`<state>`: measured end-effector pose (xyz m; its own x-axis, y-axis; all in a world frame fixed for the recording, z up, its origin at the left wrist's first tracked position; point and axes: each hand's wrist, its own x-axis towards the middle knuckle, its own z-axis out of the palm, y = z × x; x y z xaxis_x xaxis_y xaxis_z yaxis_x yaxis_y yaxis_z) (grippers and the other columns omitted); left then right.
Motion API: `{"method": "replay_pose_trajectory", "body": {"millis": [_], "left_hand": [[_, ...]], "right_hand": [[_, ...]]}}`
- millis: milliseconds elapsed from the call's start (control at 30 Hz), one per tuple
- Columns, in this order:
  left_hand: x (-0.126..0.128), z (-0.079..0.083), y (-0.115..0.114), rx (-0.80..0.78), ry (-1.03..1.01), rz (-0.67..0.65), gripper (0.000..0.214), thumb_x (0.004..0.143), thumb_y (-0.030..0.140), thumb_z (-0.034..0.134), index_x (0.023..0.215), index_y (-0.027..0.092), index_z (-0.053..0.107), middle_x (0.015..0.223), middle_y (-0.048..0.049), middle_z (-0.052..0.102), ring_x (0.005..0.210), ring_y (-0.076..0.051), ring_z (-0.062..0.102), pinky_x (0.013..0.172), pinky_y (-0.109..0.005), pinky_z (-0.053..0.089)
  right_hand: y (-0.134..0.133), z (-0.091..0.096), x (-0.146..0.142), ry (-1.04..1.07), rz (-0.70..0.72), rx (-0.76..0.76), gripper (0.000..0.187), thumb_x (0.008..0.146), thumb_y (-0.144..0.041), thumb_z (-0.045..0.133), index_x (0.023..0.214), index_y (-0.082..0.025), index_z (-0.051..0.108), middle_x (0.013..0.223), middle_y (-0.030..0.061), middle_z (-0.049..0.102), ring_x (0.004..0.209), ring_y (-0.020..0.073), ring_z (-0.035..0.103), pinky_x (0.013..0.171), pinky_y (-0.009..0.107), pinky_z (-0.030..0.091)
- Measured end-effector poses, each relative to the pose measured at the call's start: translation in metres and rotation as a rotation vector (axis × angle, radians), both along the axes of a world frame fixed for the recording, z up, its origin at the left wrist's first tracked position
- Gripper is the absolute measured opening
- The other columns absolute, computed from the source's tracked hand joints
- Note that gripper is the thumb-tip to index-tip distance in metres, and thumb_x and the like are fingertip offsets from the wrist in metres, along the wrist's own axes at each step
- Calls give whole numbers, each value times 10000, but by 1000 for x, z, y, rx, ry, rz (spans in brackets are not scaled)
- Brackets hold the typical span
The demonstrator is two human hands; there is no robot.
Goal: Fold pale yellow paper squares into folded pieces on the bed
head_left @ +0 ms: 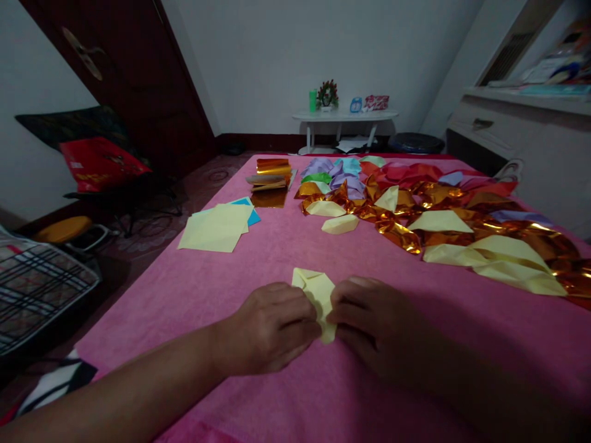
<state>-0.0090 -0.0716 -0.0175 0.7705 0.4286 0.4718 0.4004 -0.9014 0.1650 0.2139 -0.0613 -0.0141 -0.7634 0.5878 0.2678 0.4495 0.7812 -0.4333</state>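
Observation:
A pale yellow sheet of paper, partly folded, lies on the pink cloth in front of me. My left hand pinches its left side with curled fingers. My right hand grips its right side, fingers closed on the fold. The lower part of the paper is hidden between the two hands.
A stack of flat yellow and blue sheets lies at the left. Many folded paper shapes in yellow, gold foil, red and purple spread across the right. Gold foil sheets sit further back. A white side table stands by the wall.

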Motion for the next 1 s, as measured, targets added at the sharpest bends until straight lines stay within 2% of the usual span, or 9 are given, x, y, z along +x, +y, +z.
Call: {"method": "replay_pose_trajectory", "body": {"millis": [133, 300, 433, 700, 1000], "left_hand": [[0, 2, -1, -14, 55, 17, 109, 859, 154, 521, 834, 172, 625, 767, -37, 621, 710, -147, 539, 634, -286, 383], [-2, -1, 2, -198, -43, -5, 89, 861, 161, 524, 916, 160, 594, 903, -60, 640, 806, -161, 562, 713, -292, 420], [-1, -2, 3, -327, -64, 20, 50, 865, 184, 519, 873, 160, 562, 889, -53, 616, 813, -159, 546, 731, -292, 415], [5, 2, 2, -410, -55, 128, 32, 841, 170, 495, 810, 169, 486, 854, -42, 583, 795, -158, 514, 729, -296, 403], [7, -1, 1, -446, -44, 220, 55, 823, 189, 517, 781, 172, 485, 846, -38, 549, 795, -165, 501, 705, -291, 393]], "right_hand": [[-10, 1, -2, -52, -36, 35, 89, 840, -147, 533, 832, -170, 618, 869, 44, 558, 803, 180, 458, 708, 334, 340], [-18, -1, -4, -60, -45, 84, 123, 840, -109, 510, 836, -162, 621, 853, 51, 568, 785, 178, 461, 698, 331, 351], [-21, -1, -5, -45, -76, 26, 109, 845, -137, 509, 811, -165, 608, 853, 48, 577, 790, 177, 467, 700, 330, 355], [-23, 2, -7, 42, -189, -64, 72, 779, -109, 552, 733, -165, 555, 788, 30, 559, 742, 166, 453, 648, 310, 323], [-22, 0, -13, 90, -258, -15, 113, 727, -52, 537, 682, -156, 535, 724, 26, 540, 694, 151, 437, 629, 291, 308]]}}
